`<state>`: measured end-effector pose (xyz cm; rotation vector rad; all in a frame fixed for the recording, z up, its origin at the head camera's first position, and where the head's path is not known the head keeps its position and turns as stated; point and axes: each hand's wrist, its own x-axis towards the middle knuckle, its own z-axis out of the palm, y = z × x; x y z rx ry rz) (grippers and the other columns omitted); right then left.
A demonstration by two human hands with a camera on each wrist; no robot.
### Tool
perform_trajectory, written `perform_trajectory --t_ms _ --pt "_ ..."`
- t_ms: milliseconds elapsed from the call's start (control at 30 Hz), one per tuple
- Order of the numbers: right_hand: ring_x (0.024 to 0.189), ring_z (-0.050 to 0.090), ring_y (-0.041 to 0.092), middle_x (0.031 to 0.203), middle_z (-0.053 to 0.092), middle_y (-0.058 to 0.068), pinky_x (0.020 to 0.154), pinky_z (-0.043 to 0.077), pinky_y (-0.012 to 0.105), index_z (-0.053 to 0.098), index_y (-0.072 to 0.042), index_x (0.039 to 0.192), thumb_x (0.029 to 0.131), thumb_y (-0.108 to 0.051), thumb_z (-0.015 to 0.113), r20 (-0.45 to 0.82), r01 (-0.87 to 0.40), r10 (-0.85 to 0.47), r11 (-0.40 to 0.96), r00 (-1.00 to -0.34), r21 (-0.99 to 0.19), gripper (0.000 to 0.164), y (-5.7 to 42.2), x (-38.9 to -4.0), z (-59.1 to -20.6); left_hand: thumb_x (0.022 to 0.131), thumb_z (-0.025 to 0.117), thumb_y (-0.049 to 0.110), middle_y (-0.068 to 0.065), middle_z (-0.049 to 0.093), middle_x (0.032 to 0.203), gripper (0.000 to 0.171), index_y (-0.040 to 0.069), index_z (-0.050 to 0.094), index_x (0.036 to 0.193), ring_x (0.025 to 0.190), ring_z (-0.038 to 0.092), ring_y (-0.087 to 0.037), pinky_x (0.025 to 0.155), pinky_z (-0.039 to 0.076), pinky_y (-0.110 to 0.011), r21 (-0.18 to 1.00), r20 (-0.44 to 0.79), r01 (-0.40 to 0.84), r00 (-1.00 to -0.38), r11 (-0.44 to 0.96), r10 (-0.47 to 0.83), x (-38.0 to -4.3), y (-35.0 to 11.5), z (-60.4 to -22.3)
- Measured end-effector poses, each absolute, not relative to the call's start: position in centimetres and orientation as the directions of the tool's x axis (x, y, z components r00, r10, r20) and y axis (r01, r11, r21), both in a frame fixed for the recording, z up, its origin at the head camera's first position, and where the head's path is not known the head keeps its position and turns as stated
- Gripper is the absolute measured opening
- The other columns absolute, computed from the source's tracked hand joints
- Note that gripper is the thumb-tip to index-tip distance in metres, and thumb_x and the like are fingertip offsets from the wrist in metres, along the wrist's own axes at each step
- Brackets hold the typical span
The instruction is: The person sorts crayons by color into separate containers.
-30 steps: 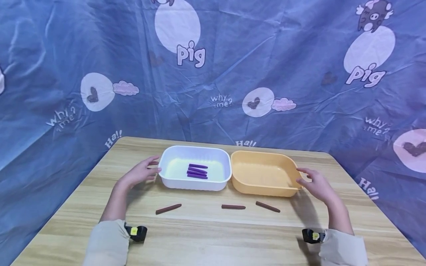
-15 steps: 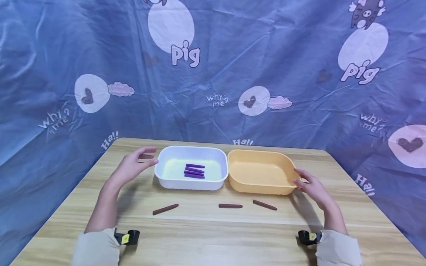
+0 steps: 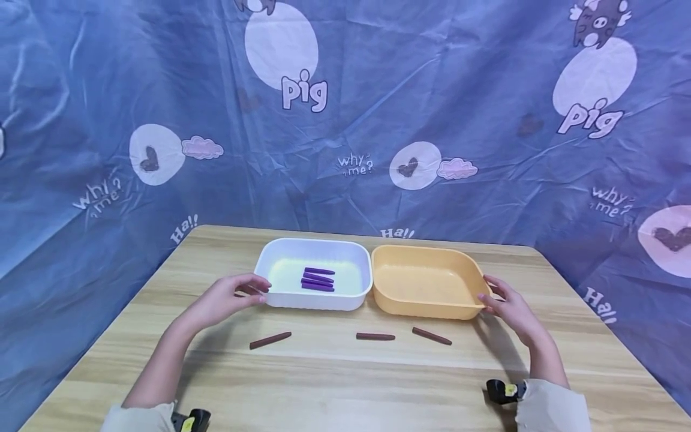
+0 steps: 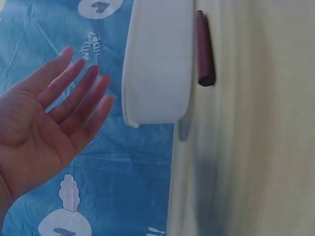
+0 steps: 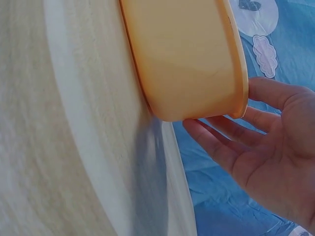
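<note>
In the head view, a white plastic bin holds several purple crayons. My left hand is at its left end, fingertips over the near-left rim; the left wrist view shows the fingers spread and apart from the bin wall. Beside the white bin, on its right, stands a yellow-orange plastic bin with nothing in it. My right hand pinches its right end: the thumb goes over the rim and the fingers lie against the end wall, as the right wrist view shows.
Three brown crayons lie on the wooden table in front of the bins: a left one, a middle one and a right one. A blue printed cloth hangs behind the table.
My left hand has shifted nearer and rightward, from beside the white bin's end to its near-left rim. My right hand has taken hold of the yellow-orange bin's rim. The crayons have stayed put.
</note>
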<state>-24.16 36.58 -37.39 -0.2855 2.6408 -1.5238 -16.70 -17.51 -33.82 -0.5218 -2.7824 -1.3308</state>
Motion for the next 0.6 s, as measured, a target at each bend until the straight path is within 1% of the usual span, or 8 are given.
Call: perform_trajectory --t_ms 100,200,367,500,600 --pt "0.109 0.046 0.037 0.134 0.018 0.042 0.080 0.053 0.028 0.015 0.014 0.139 0.096 -0.015 0.049 0.026 -0.122 -0.198 0.490 -0.980 -0.863 0.063 36.6 -24.2 -37.5 0.086 0.065 0.016 -0.011 0.064 0.101 0.030 0.000 0.062 0.111 0.092 0.059 -0.022 0.077 0.052 -0.031 0.743 0.143 0.322 -0.933 0.587 0.330 -16.4 -17.6 -34.5" --pt "0.109 0.046 0.038 0.134 0.019 0.042 0.080 0.053 0.028 0.015 0.014 0.139 0.096 -0.014 0.049 0.028 -0.124 -0.196 0.496 -0.980 -0.860 0.062 36.5 -24.2 -37.4 0.086 0.065 0.012 -0.010 0.064 0.099 0.028 -0.002 0.062 0.110 0.089 0.058 -0.021 0.075 0.051 -0.029 0.730 0.107 0.342 -0.912 0.591 0.395 -16.3 -17.8 -35.3" --pt "0.108 0.048 0.037 0.134 0.019 0.042 0.079 0.053 0.027 0.015 0.014 0.139 0.096 -0.014 0.049 0.027 -0.124 -0.198 0.495 -0.980 -0.860 0.062 36.4 -24.2 -37.3 0.081 0.067 0.008 -0.003 0.063 0.088 0.022 0.002 0.064 0.102 0.080 0.057 -0.015 0.067 0.050 -0.026 0.712 -0.024 0.336 -0.865 0.616 0.501 -16.3 -17.6 -36.0" --pt "0.103 0.053 0.031 0.135 0.020 0.041 0.078 0.053 0.026 0.015 0.013 0.140 0.096 -0.015 0.050 0.020 -0.118 -0.199 0.497 -0.980 -0.860 0.063 36.5 -24.2 -37.3 0.076 0.071 0.006 0.002 0.059 0.078 0.021 0.003 0.064 0.095 0.072 0.055 -0.013 0.061 0.048 -0.024 0.707 -0.102 0.312 -0.843 0.634 0.528 -16.0 -17.2 -36.2" --pt "0.097 0.056 0.022 0.135 0.020 0.041 0.078 0.053 0.026 0.016 0.013 0.139 0.096 -0.015 0.050 0.021 -0.120 -0.200 0.496 -0.980 -0.860 0.062 36.5 -24.1 -37.2 0.072 0.074 0.006 0.004 0.056 0.072 0.023 0.004 0.063 0.092 0.066 0.052 -0.010 0.058 0.047 -0.023 0.688 -0.119 0.313 -0.841 0.655 0.527 -15.8 -16.9 -36.4"
